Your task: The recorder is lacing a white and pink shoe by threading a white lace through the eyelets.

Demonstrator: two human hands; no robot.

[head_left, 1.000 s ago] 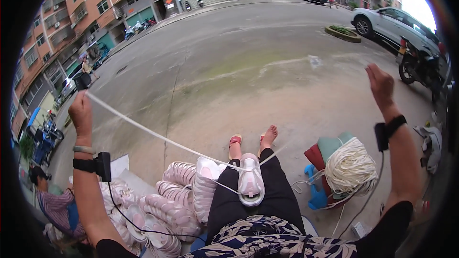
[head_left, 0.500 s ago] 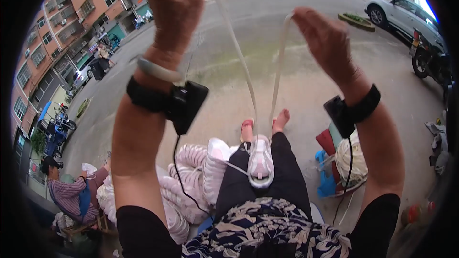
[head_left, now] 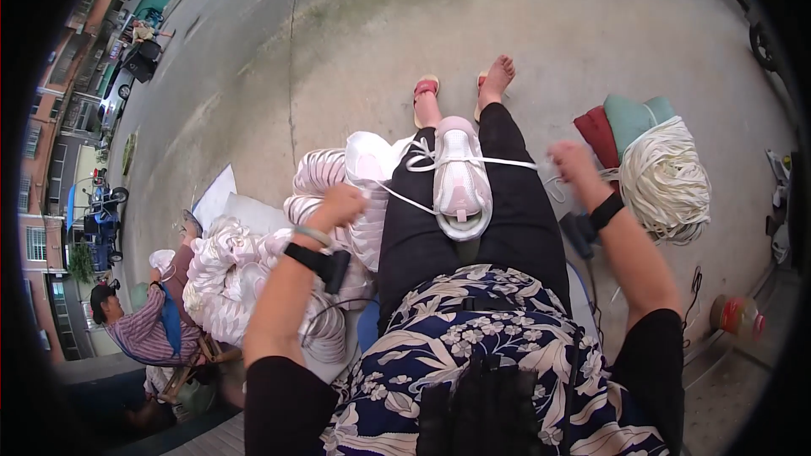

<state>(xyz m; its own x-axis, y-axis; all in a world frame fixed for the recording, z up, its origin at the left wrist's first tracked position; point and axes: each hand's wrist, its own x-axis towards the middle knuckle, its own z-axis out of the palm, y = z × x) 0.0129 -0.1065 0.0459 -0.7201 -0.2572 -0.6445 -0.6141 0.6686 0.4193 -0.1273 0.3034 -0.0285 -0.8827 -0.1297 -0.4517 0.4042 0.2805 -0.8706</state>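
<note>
On black-trousered thighs (head_left: pixel 416 218), toward the far end, have a pink-and-white mesh shoe (head_left: pixel 461 181) with flat white fabric lace (head_left: pixel 503 161) looped across. Hold left hand (head_left: pixel 340 206), fingers curled, over nested pink-and-white shoes (head_left: pixel 365 241); right hand (head_left: pixel 576 165), fingers bent, just beside the lace's right end. Cannot tell whether pinching anything.

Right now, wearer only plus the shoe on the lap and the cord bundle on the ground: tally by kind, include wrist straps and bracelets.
Hands: 2 (left hand, right hand)
Black wrist straps: 2
Pale bracelet: 1
Shoe on lap: 1
White cord bundle: 1
Total: 7
</note>
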